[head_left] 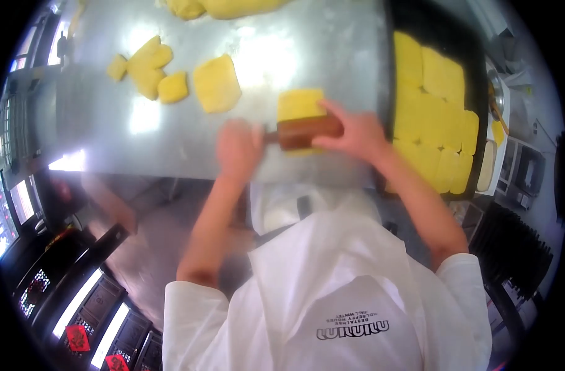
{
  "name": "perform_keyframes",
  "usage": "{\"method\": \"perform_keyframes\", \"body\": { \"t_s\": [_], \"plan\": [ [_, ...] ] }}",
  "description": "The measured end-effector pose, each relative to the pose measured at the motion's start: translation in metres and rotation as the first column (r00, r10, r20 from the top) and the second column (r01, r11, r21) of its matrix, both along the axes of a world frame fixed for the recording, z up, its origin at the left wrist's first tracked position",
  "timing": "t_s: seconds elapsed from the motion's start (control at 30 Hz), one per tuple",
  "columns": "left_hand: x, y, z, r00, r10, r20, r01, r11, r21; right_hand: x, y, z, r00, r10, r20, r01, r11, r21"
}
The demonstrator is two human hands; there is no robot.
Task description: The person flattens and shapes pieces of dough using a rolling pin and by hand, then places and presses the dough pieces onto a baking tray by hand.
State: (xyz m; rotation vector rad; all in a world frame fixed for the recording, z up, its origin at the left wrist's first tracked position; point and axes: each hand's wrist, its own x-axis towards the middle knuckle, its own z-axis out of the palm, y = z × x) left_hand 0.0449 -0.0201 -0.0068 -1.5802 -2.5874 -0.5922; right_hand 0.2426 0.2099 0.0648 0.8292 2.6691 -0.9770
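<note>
A brown rolling pin (304, 134) lies across a flat yellow dough piece (300, 104) near the front edge of the metal table. The fingers of my left hand (239, 147) are closed round the pin's left handle, slightly blurred. At the pin's right end, my right hand (353, 131) grips the barrel between thumb and fingers. To the left lie a larger flattened dough piece (217, 84), a small piece (173, 87) and a cluster of overlapping pieces (147, 65).
The metal table (189, 139) reaches to the left. A black tray (480, 93) at the right holds rows of flat yellow dough sheets (418, 111). A big dough mass (233, 6) sits at the far edge. Dark racks (511, 247) stand at the lower right.
</note>
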Motion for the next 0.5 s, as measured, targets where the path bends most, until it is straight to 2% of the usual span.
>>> {"method": "perform_keyframes", "body": {
  "t_s": [0.07,0.1,0.17,0.2,0.23,0.27,0.33,0.37,0.47,0.5],
  "plan": [
    [-0.029,0.02,0.023,0.991,-0.1,-0.087,0.101,0.995,0.007,-0.019,0.02,-0.003,0.973,-0.226,-0.038,0.219,0.965,-0.141],
    [-0.032,0.03,0.036,0.998,0.005,0.06,-0.013,0.992,0.129,-0.023,0.03,-0.012,0.931,-0.358,-0.075,0.327,0.906,-0.268],
    [-0.029,0.05,0.054,0.911,0.161,0.379,-0.287,0.908,0.305,-0.023,0.045,-0.027,0.856,-0.458,-0.239,0.395,0.879,-0.268],
    [-0.023,0.053,0.055,0.95,0.076,0.302,-0.163,0.948,0.273,-0.023,0.048,-0.029,0.805,-0.5,-0.319,0.428,0.862,-0.272],
    [-0.013,0.054,0.055,0.974,-0.018,0.227,-0.036,0.972,0.233,-0.025,0.049,-0.022,0.829,-0.48,-0.286,0.46,0.877,-0.138],
    [-0.002,0.055,0.054,0.981,-0.12,0.155,0.092,0.979,0.18,-0.024,0.05,-0.022,0.805,-0.513,-0.297,0.495,0.858,-0.14],
    [0.027,0.056,0.046,0.945,-0.197,0.261,0.199,0.98,0.018,-0.025,0.055,-0.03,0.753,-0.578,-0.316,0.562,0.814,-0.148],
    [0.036,0.054,0.043,0.931,-0.273,0.242,0.282,0.959,-0.002,-0.026,0.058,-0.038,0.724,-0.631,-0.278,0.593,0.776,-0.216],
    [0.051,0.046,0.027,0.921,-0.308,0.238,0.331,0.942,-0.06,-0.024,0.059,-0.033,0.758,-0.607,-0.241,0.572,0.795,-0.201],
    [0.054,0.046,0.028,0.921,-0.295,0.253,0.32,0.945,-0.065,-0.023,0.058,-0.031,0.769,-0.595,-0.235,0.581,0.803,-0.133]
  ]
}}
